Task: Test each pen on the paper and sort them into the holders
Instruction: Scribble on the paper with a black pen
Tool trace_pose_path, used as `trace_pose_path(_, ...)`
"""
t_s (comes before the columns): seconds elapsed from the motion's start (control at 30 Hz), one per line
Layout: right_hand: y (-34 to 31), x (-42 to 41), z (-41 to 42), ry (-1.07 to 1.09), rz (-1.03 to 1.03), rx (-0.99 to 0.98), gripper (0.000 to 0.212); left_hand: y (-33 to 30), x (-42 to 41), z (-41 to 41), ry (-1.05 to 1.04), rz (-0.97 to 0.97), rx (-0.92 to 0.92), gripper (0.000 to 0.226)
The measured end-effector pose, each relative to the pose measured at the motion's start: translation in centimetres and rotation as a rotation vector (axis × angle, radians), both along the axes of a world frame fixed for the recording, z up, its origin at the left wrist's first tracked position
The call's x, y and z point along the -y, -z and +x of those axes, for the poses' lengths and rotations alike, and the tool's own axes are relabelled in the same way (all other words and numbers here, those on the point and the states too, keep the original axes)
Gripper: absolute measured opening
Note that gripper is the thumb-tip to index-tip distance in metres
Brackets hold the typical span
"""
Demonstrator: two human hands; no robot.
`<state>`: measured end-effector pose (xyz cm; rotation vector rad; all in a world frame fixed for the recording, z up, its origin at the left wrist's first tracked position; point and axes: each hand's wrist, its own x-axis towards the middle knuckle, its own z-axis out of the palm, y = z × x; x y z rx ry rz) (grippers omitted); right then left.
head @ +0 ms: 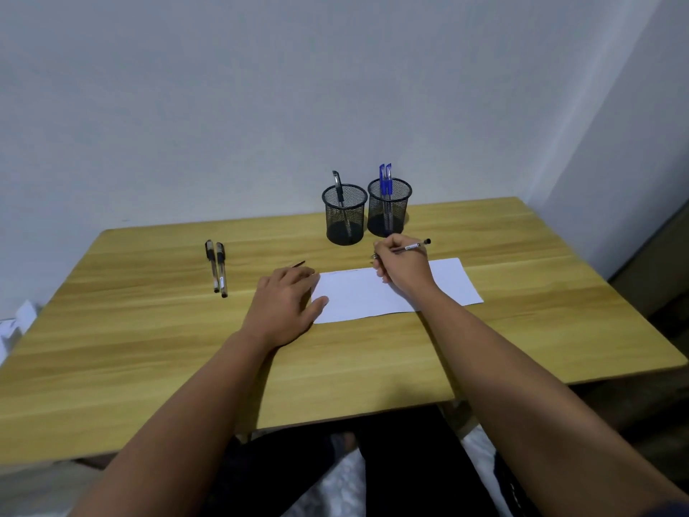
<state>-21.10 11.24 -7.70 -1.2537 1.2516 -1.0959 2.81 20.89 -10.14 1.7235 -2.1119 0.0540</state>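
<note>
My right hand [400, 264] grips a black pen [414, 247] over the far edge of the white paper [451, 281]; its tip is hidden by my fingers. My left hand [287, 304] lies flat on the paper's left end, fingers closed over a thin dark piece [299, 264] that sticks out beyond them. Two black capped pens [216, 266] lie side by side on the table at the left. Behind the paper stand two black mesh holders: the left holder [345, 214] has one black pen, the right holder [389, 207] has two blue pens.
The wooden table [149, 348] ends against a pale wall at the back and has an open edge on the right. Crumpled white material [15, 326] lies off the table's left edge. My dark-clothed legs show below the front edge.
</note>
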Motion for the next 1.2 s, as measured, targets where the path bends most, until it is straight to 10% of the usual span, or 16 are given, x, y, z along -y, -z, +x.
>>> trace_pose_path(1.2,2.1,0.5,0.6,-0.069,-0.115,-0.063,0.035,0.3,-0.2,-0.1,-0.059,0.006,-0.047,0.06)
